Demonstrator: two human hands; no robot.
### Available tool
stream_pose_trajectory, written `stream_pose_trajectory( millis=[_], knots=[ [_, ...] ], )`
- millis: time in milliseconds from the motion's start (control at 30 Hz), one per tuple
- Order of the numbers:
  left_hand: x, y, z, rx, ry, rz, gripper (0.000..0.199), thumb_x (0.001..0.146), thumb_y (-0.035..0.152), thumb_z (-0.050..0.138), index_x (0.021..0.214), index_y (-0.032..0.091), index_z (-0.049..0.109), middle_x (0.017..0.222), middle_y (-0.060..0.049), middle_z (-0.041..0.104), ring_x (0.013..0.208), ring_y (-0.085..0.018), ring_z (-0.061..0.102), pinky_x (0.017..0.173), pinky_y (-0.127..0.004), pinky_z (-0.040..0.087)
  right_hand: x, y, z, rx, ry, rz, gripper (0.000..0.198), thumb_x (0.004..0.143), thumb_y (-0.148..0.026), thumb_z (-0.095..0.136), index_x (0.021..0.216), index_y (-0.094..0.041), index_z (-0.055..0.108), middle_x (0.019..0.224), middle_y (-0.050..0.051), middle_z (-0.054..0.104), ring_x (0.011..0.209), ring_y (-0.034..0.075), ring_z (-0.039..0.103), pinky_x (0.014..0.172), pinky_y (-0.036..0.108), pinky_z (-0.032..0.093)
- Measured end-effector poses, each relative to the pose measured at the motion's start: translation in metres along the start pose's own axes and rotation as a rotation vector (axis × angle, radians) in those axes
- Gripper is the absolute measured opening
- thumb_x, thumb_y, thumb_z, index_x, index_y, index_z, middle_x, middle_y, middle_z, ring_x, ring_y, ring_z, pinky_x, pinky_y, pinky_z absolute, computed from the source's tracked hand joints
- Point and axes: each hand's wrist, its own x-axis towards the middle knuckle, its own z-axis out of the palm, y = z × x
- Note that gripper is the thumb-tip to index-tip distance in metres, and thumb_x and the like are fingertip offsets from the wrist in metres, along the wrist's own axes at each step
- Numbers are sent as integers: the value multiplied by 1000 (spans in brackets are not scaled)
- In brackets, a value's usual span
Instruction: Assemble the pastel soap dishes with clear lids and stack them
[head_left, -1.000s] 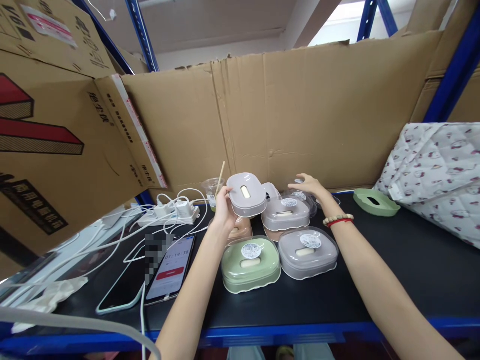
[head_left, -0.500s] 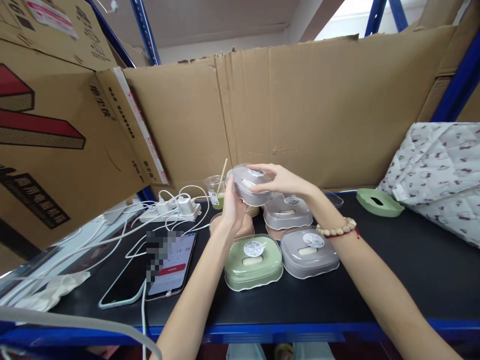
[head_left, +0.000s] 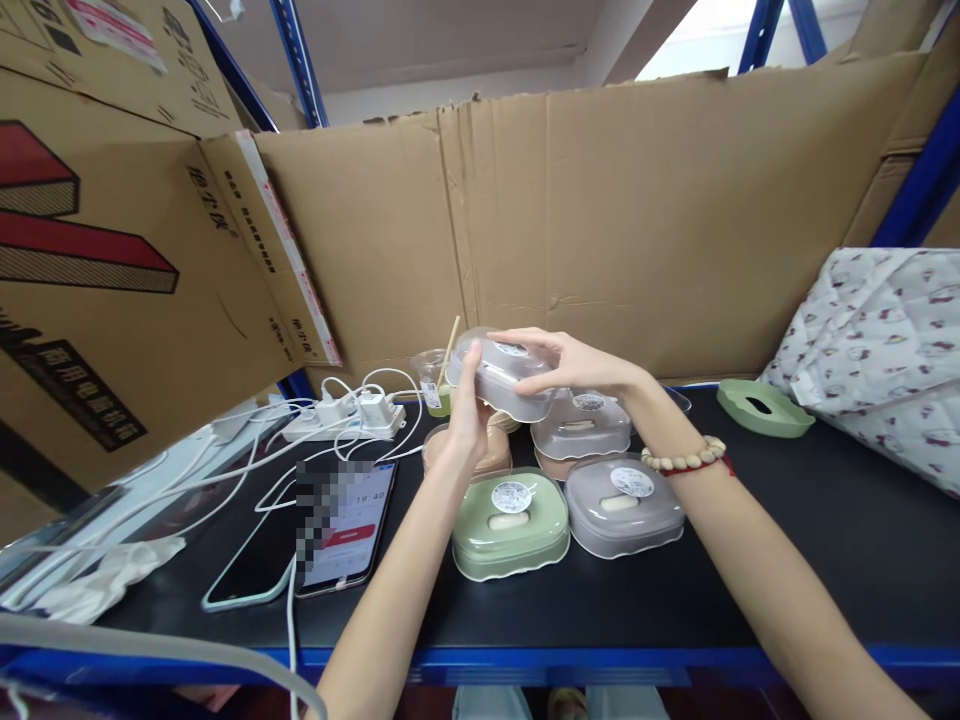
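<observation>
Nearest, we have the blue edge [head_left: 600, 662] of the black table, and a thick grey cable [head_left: 187, 650] cutting across lower left. Next in: dark phone [head_left: 251, 565] and lit phone [head_left: 360, 530] side by side, screen partly pixelated. Right of them, green box [head_left: 511, 528] and grey box [head_left: 625, 508] sit flat, just beside each other, each with a round sticker.

Behind those, we see a peach box [head_left: 491, 450], plus a second grey box [head_left: 577, 432] stacked on peach.

Above them, raised and tilted: the held box [head_left: 491, 375], grey, clear cover. Left hand [head_left: 466, 425] grasps its left side, thumb up front; we can't tell how its other fingers sit, they're hidden. Right hand [head_left: 577, 362] grips it from the right, fingers spread over the top, thumb on the front.

Farther, we note power strip [head_left: 345, 432], cup [head_left: 429, 370] with stick, green lid [head_left: 765, 408], patterned bag [head_left: 885, 340]. Last, cardboard [head_left: 637, 230].
</observation>
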Motion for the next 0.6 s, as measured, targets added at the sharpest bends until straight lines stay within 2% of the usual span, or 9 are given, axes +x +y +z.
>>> stream_pose_trajectory(
  millis=[67, 133, 200, 267, 333, 400, 500, 600],
  knots=[
    [0, 1, 0, 10, 1, 19, 50, 62, 48, 69, 98, 15, 66, 96, -9, 70, 96, -25, 64, 72, -28, 51, -1, 0, -2, 7, 14, 23, 75, 62, -34, 76, 131, -31, 47, 142, 4, 43, 132, 25, 36, 109, 46, 32],
    [1, 0, -1, -4, -8, 46, 56, 57, 49, 70, 100, 13, 65, 97, -10, 70, 98, -26, 63, 74, -28, 50, 1, 1, -2, 45, 108, 106, 84, 62, -41, 76, 137, -29, 39, 144, 6, 39, 133, 27, 35, 108, 46, 35],
    [1, 1, -1, -23, -22, 82, 61, 56, 48, 71, 105, 13, 64, 102, -10, 69, 103, -26, 61, 76, -27, 50, 4, 2, -1, 119, 216, 221, 78, 68, -51, 68, 137, -26, 39, 143, 9, 41, 127, 28, 42, 100, 45, 43],
    [2, 3, -2, -7, -41, 96, 64, 55, 46, 72, 110, 15, 62, 108, -10, 68, 108, -26, 59, 78, -26, 49, 5, 1, 0, 204, 277, 306, 67, 73, -56, 60, 130, -23, 47, 135, 12, 49, 114, 28, 54, 85, 41, 53],
    [3, 6, -4, 45, -77, 76, 65, 57, 47, 70, 114, 16, 60, 112, -10, 67, 110, -27, 57, 76, -28, 50, 4, -1, -2, 247, 302, 326, 59, 73, -55, 62, 121, -21, 54, 125, 12, 57, 101, 25, 60, 70, 34, 56],
    [5, 11, -7, 112, -112, 29, 65, 61, 53, 66, 115, 17, 60, 111, -10, 67, 107, -28, 59, 73, -30, 52, 2, -2, -4, 216, 312, 292, 52, 69, -49, 68, 111, -20, 60, 117, 11, 62, 93, 22, 61, 63, 30, 54],
    [7, 16, -12, 229, -97, -34, 61, 65, 56, 63, 110, 15, 62, 104, -11, 69, 97, -26, 63, 65, -28, 52, 0, -2, -8, 116, 251, 293, 44, 67, -48, 69, 98, -17, 64, 104, 11, 65, 87, 22, 62, 66, 31, 54],
    [11, 21, -16, 287, -2, -59, 52, 65, 48, 64, 105, 14, 64, 95, -9, 71, 82, -21, 66, 55, -22, 48, 1, 2, -6, 41, 199, 276, 51, 67, -48, 68, 108, -17, 61, 112, 11, 63, 98, 24, 60, 83, 38, 52]
  ],
)
